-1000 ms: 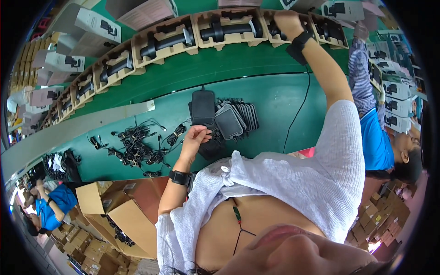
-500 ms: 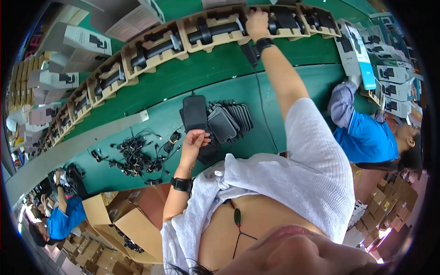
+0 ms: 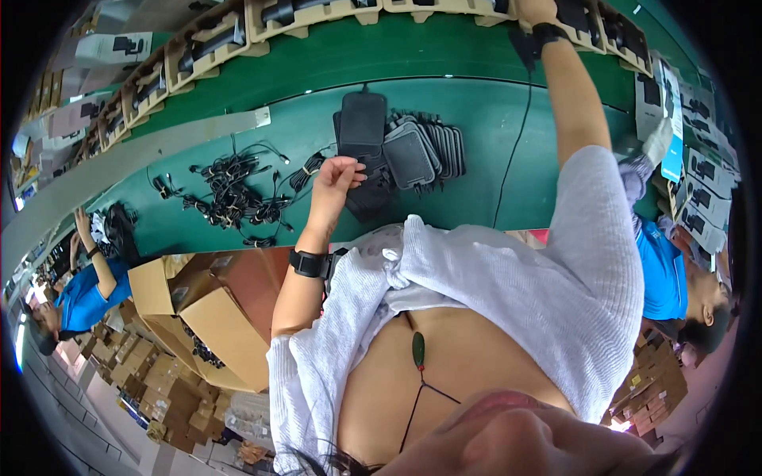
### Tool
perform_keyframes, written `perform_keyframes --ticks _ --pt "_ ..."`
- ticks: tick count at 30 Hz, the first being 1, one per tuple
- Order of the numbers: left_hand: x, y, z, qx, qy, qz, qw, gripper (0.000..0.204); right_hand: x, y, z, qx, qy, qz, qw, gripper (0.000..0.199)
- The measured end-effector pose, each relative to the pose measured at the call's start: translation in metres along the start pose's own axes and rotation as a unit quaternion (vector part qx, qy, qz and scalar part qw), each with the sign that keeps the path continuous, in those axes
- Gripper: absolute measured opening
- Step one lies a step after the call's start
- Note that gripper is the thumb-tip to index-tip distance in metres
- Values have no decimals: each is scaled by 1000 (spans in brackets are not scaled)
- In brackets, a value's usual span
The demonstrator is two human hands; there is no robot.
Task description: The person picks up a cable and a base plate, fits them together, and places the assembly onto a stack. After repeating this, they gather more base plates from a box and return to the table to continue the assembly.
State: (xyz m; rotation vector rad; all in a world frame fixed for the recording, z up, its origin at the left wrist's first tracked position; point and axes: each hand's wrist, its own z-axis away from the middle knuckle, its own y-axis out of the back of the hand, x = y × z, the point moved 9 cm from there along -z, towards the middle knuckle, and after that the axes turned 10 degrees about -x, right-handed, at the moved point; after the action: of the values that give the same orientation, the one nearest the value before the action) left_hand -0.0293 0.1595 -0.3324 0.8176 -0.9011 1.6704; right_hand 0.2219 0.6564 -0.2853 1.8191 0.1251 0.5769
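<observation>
My left hand hovers beside a stack of flat black rounded pads, near the dark upright pad. Its fingers bend loosely, tips a little apart, and nothing shows in them. A fanned pile of black pads lies just to its right. At the top edge of the picture, my right hand reaches to a brown moulded-pulp tray holding black parts. The fingers of that hand are cut off by the frame. Black bands circle both wrists; a dark block with a cable hangs by the right one.
Tied black cables lie heaped left of the pads on the green table. A metal strip runs along the left. An open cardboard box stands below. People in blue work at both sides; printed boxes stack right.
The view has shifted, so the table and trays sit higher in the picture. My right arm stays stretched to the trays, and my left hand remains by the pads.
</observation>
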Motion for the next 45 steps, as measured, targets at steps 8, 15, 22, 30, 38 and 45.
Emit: perform_keyframes --ticks 8,15,22,30,38,45 --pt "29 20 10 184 -171 -425 870 26 -12 34 -5 -132 -5 -4 991 24" --pt "23 33 -65 232 -140 -513 815 57 -104 141 72 -27 61 -6 998 22" --pt "10 30 -71 180 -168 -536 807 58 -325 151 227 -116 455 -205 859 92" --pt "34 33 -31 168 -257 -432 848 53 -311 134 210 -113 441 -207 866 29" --pt "17 88 24 233 -195 -551 777 46 -33 89 96 49 -21 -598 799 42" --pt "-9 119 56 304 -150 -527 779 39 -4 -4 24 11 -108 -629 770 39"
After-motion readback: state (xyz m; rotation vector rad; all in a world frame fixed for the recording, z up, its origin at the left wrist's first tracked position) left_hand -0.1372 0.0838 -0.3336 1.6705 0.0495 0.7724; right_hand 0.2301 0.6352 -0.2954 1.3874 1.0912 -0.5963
